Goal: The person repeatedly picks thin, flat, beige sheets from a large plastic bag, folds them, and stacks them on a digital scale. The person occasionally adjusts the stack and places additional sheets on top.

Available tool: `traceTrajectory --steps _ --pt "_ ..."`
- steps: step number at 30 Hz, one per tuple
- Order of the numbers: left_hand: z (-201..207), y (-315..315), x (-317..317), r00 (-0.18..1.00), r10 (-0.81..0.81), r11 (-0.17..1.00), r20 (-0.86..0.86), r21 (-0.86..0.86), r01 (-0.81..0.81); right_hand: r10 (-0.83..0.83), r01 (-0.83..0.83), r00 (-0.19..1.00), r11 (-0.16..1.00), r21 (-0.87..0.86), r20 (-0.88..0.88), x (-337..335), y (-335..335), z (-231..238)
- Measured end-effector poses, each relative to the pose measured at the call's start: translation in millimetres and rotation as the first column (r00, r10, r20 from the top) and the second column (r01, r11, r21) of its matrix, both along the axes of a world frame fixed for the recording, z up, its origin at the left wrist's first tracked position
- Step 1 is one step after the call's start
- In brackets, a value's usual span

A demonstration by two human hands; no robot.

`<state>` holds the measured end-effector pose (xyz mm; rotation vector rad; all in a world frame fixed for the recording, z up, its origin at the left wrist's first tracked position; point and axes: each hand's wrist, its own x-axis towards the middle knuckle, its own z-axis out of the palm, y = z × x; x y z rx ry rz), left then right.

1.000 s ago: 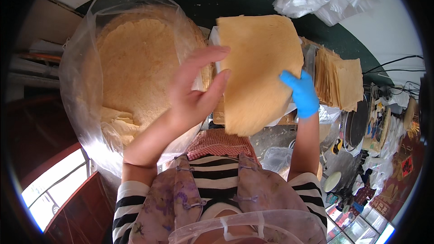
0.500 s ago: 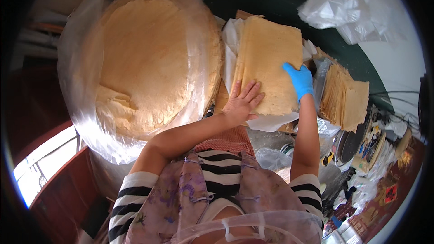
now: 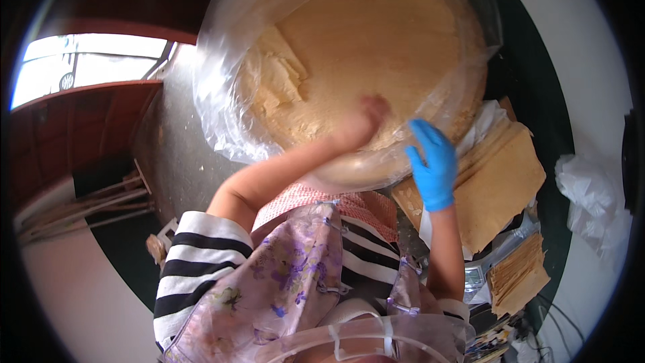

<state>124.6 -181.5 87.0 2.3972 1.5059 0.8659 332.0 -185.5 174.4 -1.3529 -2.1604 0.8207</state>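
Observation:
A broad round stack of thin tan sheets (image 3: 390, 33) fills the upper middle, partly covered by a clear plastic bag (image 3: 225, 104). One sheet's edge is crumpled and folded over at the stack's left side. My bare left hand (image 3: 366, 121) is above the stack's near part, its fingers smeared by motion. Wearing a blue glove, my right hand (image 3: 433, 165) is at the stack's near right rim, fingers apart and nothing in them. Just right of that glove lies a pile of folded tan sheets (image 3: 504, 178), with white plastic around it.
A smaller pile of folded sheets (image 3: 517, 275) is at the lower right beside a grey metal device (image 3: 474, 275). White plastic bags (image 3: 588, 191) lie at the far right. On the left are a reddish-brown panel (image 3: 80, 121) and some wooden poles (image 3: 87, 208).
My view has turned left toward the round stack. Both hands have left the folded pile; the left is now over the round stack, the right by its rim.

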Motion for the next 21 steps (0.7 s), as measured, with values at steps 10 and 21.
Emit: traceTrajectory --steps 10,21 --pt "-32.0 89.0 -209.6 0.546 -0.3 0.942 -0.782 -0.334 0.038 0.394 -0.398 0.87 0.916 -0.048 0.297 -200.8 -18.7 -106.5" --pt "37.1 34.3 -267.1 0.454 -0.516 0.8 -0.726 -0.598 -0.047 0.395 -0.398 0.782 0.912 -0.101 0.482 -231.2 -11.1 -119.0"
